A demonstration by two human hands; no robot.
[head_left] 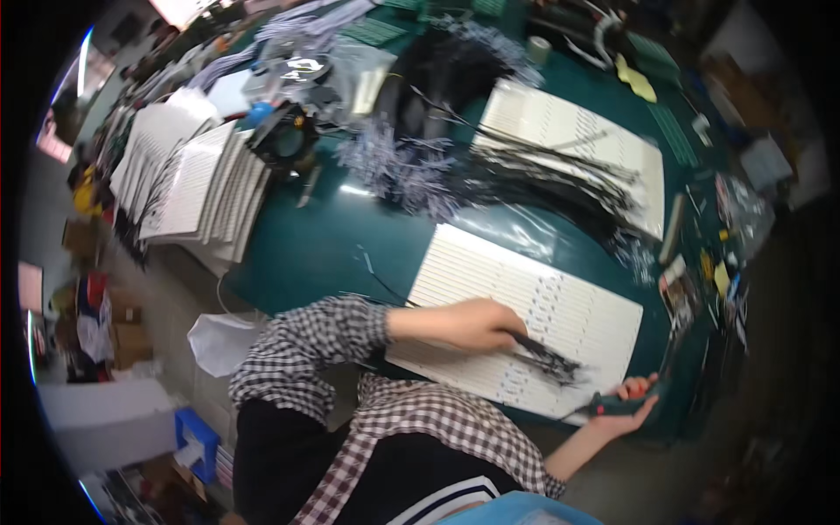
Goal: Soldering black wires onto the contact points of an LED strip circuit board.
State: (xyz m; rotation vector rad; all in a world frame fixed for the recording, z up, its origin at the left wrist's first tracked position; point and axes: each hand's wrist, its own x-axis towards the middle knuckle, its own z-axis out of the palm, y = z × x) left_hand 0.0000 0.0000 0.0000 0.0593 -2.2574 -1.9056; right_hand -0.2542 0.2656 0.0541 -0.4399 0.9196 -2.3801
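My left hand [477,324] reaches across a white ruled board [560,289] with its fingers closed around a bundle of thin black wires [547,357]. The frayed-looking wire ends point right, over the lower part of the board. Near the board's lower right corner, my right hand [634,407] is wrapped round a green hand tool with a red spot [608,404]. Its exact kind is hard to make out. A dark tip on the tool points left toward the board's edge. Motion blurs both the wire ends and the tool.
A second white board [643,166] lies farther back, with long black wire bundles [560,188] across it. Stacked ruled boards [197,188] stand at the left by a black device [282,138]. Grey-tipped cables [398,166] cover the middle of the green table [319,254]. Small tools and bags [739,219] lie right.
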